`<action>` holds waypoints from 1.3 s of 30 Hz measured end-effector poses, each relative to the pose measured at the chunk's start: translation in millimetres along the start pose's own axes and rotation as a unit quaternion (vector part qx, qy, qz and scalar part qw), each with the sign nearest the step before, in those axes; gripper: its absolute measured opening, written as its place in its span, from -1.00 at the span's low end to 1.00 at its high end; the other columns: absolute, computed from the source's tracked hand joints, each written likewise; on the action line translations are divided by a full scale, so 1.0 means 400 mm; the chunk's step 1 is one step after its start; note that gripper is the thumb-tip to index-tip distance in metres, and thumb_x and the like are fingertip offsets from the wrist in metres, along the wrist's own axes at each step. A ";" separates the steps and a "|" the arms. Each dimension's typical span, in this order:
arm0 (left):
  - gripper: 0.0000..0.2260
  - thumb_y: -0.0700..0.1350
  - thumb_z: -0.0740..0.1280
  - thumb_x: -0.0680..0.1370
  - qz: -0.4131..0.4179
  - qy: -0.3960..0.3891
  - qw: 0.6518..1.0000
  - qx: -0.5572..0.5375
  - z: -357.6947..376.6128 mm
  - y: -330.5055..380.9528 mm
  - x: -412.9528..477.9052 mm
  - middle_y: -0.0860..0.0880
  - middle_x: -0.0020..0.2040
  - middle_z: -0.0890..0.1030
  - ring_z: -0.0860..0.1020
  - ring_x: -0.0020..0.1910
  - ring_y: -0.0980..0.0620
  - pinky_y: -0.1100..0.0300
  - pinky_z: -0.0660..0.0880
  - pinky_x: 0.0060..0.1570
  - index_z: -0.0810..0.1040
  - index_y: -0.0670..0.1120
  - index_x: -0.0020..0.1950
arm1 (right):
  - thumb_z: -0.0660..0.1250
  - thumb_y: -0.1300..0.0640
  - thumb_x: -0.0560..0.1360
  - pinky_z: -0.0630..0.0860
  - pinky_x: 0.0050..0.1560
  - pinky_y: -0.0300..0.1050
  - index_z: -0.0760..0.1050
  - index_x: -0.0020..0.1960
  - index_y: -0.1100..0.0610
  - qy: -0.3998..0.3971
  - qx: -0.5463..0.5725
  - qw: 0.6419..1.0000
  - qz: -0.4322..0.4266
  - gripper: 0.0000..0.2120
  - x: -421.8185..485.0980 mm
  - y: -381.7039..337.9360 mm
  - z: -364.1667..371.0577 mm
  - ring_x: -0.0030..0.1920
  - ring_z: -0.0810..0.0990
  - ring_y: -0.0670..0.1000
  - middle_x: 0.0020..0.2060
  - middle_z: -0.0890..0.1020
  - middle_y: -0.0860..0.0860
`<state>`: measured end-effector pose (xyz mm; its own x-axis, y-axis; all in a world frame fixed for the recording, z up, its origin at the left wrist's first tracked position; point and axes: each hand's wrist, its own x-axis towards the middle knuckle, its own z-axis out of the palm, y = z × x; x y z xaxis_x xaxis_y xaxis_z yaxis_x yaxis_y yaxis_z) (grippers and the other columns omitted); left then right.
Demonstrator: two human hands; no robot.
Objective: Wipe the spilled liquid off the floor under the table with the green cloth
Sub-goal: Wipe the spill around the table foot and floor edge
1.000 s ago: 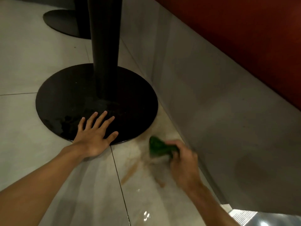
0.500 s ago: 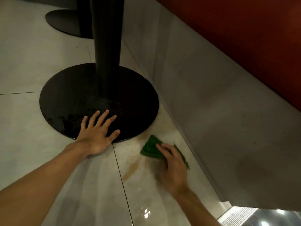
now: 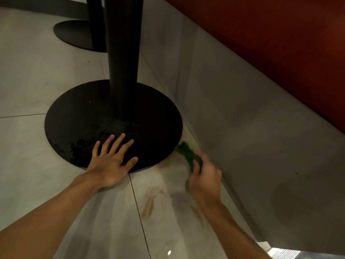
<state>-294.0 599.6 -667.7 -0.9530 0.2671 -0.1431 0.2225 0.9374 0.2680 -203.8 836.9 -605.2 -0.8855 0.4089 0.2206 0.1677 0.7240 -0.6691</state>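
Floor: pale grey glossy tile floor point(image 3: 28, 81), with one dark joint line point(image 3: 138, 206) running near to far between the two forearms.

Item 1: round black metal table base point(image 3: 78, 116), flat on the tiles at centre, carrying an upright black column point(image 3: 123, 53). A second black round base point(image 3: 74, 32) sits farther off, to the left.

Item 2: grey panel point(image 3: 252, 137) rising from the floor along the right, with a dark red surface point(image 3: 270, 43) above it.

Item 3: left hand point(image 3: 110, 165), fingers straight and spread, palm down on the near edge of the table base, holding nothing.

Item 4: right hand point(image 3: 204, 182), motion-blurred. As far as I can read it, the fingers curl round the near end of the crumpled green cloth point(image 3: 187, 154).

Item 5: the green cloth lies on the floor in the strip between the right rim of the table base and the grey panel, just beside both.

Item 6: spilled liquid point(image 3: 149, 204), brownish streaks on the tile nearer than the cloth, just right of the joint line, with fainter smears toward the right forearm.
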 end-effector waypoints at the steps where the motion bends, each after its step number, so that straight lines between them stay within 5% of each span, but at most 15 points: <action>1: -0.39 0.37 -0.19 0.51 0.000 0.000 1.000 0.002 0.000 0.000 -0.001 0.13 0.54 -0.28 -0.34 0.50 0.04 -0.08 -0.34 0.45 -0.18 0.23 0.53 | 0.23 0.32 0.56 0.38 0.06 -0.25 0.55 0.20 0.21 0.034 -0.025 0.999 0.000 -0.74 0.044 -0.009 0.013 -0.06 0.57 -0.01 -0.01 0.66 0.13; 6: -0.39 0.36 -0.19 0.51 -0.001 0.004 1.000 0.002 -0.001 0.002 -0.003 0.14 0.54 -0.28 -0.35 0.49 0.06 -0.08 -0.34 0.45 -0.18 0.23 0.53 | 0.09 0.31 0.59 0.46 0.08 -0.03 0.48 0.22 0.25 -0.033 -0.084 0.994 0.059 -0.72 0.243 -0.041 0.107 0.06 0.57 0.20 0.07 0.58 0.22; 9: -0.39 0.37 -0.21 0.50 -0.002 0.006 1.000 0.000 0.000 0.002 -0.002 0.14 0.54 -0.28 -0.35 0.49 0.06 -0.07 -0.34 0.45 -0.18 0.24 0.52 | 0.20 0.32 0.54 0.46 0.15 0.00 0.42 0.27 0.26 -0.100 -0.125 0.984 0.080 -0.69 0.283 -0.058 0.150 0.16 0.52 0.24 0.16 0.52 0.26; 13: -0.39 0.38 -0.22 0.49 -0.003 0.008 1.000 0.004 0.003 0.001 0.000 0.15 0.54 -0.28 -0.36 0.49 0.06 -0.08 -0.35 0.45 -0.19 0.24 0.52 | 0.31 0.33 0.49 0.50 0.08 -0.07 0.44 0.25 0.27 -0.075 -0.108 0.983 0.132 -0.67 0.269 -0.076 0.173 0.14 0.56 0.20 0.15 0.56 0.24; 18: -0.39 0.37 -0.20 0.51 -0.001 0.009 1.000 0.001 0.002 0.001 -0.003 0.14 0.54 -0.28 -0.36 0.49 0.05 -0.08 -0.35 0.45 -0.18 0.23 0.53 | 0.26 0.31 0.52 0.41 -0.10 -0.24 0.40 0.29 0.23 -0.085 -0.092 0.985 0.115 -0.66 0.158 -0.091 0.152 0.05 0.60 0.12 0.10 0.60 0.17; 26: -0.38 0.37 -0.19 0.50 -0.005 0.012 1.000 -0.005 0.005 0.001 0.002 0.14 0.54 -0.26 -0.34 0.49 0.06 -0.07 -0.35 0.45 -0.15 0.23 0.53 | 0.22 0.21 0.57 0.49 0.17 -0.06 0.41 0.30 0.18 -0.128 -0.061 0.979 0.146 -0.69 0.017 -0.148 0.135 0.13 0.56 0.14 0.14 0.54 0.15; 31: -0.39 0.37 -0.20 0.50 0.001 0.009 1.000 0.002 0.002 0.000 0.000 0.14 0.54 -0.26 -0.34 0.50 0.05 -0.08 -0.34 0.45 -0.17 0.24 0.53 | 0.27 0.34 0.49 0.42 0.13 -0.25 0.40 0.37 0.14 -0.120 -0.002 0.979 0.167 -0.54 0.178 -0.108 0.122 0.16 0.53 0.08 0.22 0.53 0.11; 39: -0.38 0.37 -0.21 0.50 0.007 0.012 1.000 -0.004 0.003 -0.004 0.000 0.13 0.54 -0.27 -0.36 0.49 0.05 -0.09 -0.34 0.45 -0.17 0.22 0.53 | 0.25 0.29 0.52 0.43 0.18 -0.10 0.39 0.35 0.20 -0.167 -0.140 0.973 0.080 -0.60 0.253 -0.079 0.097 0.17 0.51 0.20 0.21 0.50 0.22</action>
<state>-294.0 598.4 -669.2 -0.9545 0.2749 -0.1158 0.2347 0.9316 0.2774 -315.6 833.9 -589.2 -0.9223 0.3584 -0.1447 0.3841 0.8082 -0.4464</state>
